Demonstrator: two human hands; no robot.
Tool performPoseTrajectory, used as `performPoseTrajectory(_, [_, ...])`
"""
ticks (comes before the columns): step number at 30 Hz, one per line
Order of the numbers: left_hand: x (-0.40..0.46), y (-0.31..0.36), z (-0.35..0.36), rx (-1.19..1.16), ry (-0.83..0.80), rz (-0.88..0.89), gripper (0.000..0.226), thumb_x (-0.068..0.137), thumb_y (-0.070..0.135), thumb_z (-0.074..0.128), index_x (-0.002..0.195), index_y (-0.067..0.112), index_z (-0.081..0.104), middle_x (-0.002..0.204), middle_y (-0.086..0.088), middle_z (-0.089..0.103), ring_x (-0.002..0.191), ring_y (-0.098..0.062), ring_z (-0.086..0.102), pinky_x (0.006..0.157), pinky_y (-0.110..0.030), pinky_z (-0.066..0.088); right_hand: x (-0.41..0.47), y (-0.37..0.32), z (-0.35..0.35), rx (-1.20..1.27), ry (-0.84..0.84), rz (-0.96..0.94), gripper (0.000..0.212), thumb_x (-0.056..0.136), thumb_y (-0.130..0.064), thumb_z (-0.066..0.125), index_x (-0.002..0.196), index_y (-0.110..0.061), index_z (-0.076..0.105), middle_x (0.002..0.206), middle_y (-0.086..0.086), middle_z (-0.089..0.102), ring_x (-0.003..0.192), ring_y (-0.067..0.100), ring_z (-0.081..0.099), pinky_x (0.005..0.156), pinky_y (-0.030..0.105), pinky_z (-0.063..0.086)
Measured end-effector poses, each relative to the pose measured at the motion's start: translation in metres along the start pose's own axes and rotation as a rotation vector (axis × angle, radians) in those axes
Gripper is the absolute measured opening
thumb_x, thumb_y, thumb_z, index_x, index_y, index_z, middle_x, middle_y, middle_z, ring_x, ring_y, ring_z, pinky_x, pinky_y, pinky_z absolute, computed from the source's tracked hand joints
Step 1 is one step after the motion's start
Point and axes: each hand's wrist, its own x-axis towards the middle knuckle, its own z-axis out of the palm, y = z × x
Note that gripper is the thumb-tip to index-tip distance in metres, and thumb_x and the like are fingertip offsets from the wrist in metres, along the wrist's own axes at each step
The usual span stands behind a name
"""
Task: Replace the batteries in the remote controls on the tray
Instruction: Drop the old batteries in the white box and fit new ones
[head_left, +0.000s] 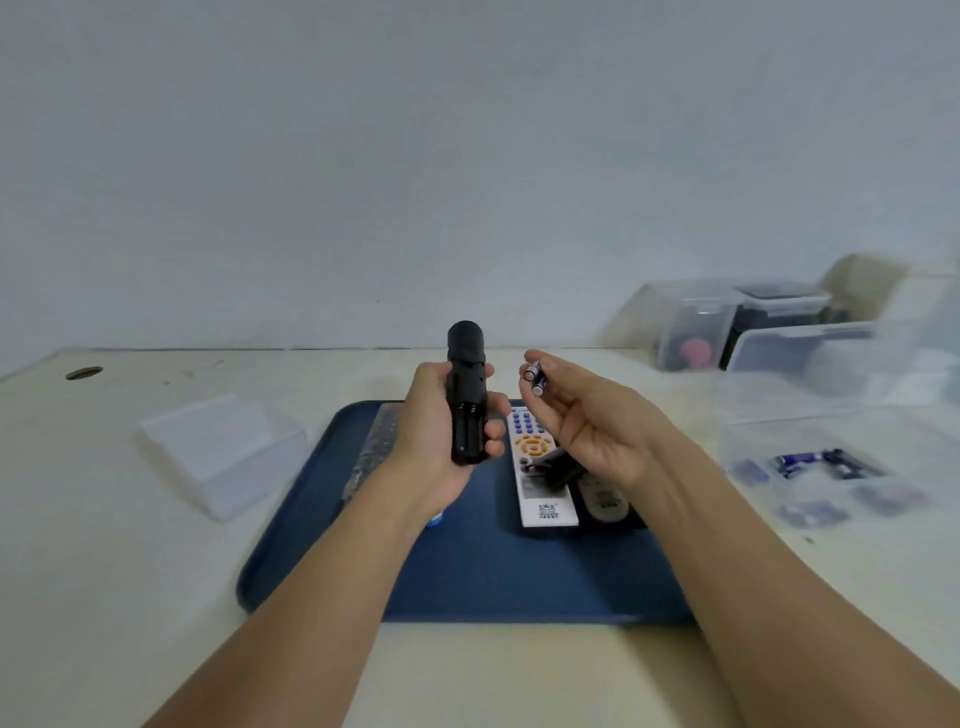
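My left hand (441, 431) grips a black remote control (466, 395), held upright above the blue tray (467, 577) with its open battery bay facing me. To its right, my right hand (582, 415) pinches two blue batteries (536, 378) between thumb and fingertips, a short gap from the remote. On the tray lie a white remote (540, 467) with blue and orange buttons, a dark battery cover (553, 465) across it, a black-and-grey remote (602, 501) partly under my right wrist, and a grey remote (376, 447) behind my left wrist.
An empty clear plastic box (223, 452) sits left of the tray. A clear box with several blue batteries (826, 467) stands at the right. Lidded plastic containers (737, 322) crowd the back right corner. A small hole (84, 372) marks the table's far left.
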Motion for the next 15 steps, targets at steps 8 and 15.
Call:
performPoseTrajectory(8, [-0.008, -0.011, -0.007, 0.37, 0.063, 0.214, 0.022, 0.09, 0.01, 0.073, 0.111, 0.011, 0.066, 0.08, -0.006, 0.069, 0.048, -0.016, 0.055, 0.04, -0.023, 0.039, -0.002, 0.001, -0.001, -0.633, -0.092, -0.211, 0.027, 0.093, 0.0, 0.065, 0.119, -0.002, 0.064, 0.09, 0.015, 0.072, 0.064, 0.018, 0.064, 0.064, 0.024, 0.056])
performPoseTrajectory(15, [-0.006, -0.01, -0.016, 0.531, 0.06, 0.371, 0.035, 0.086, 0.003, 0.078, 0.114, 0.018, 0.062, 0.074, 0.001, 0.071, 0.051, -0.015, 0.056, 0.044, -0.027, 0.044, 0.002, 0.003, -0.008, -0.629, -0.103, -0.223, 0.019, 0.095, -0.005, 0.063, 0.113, -0.003, 0.07, 0.09, 0.01, 0.072, 0.069, 0.015, 0.062, 0.067, 0.025, 0.058])
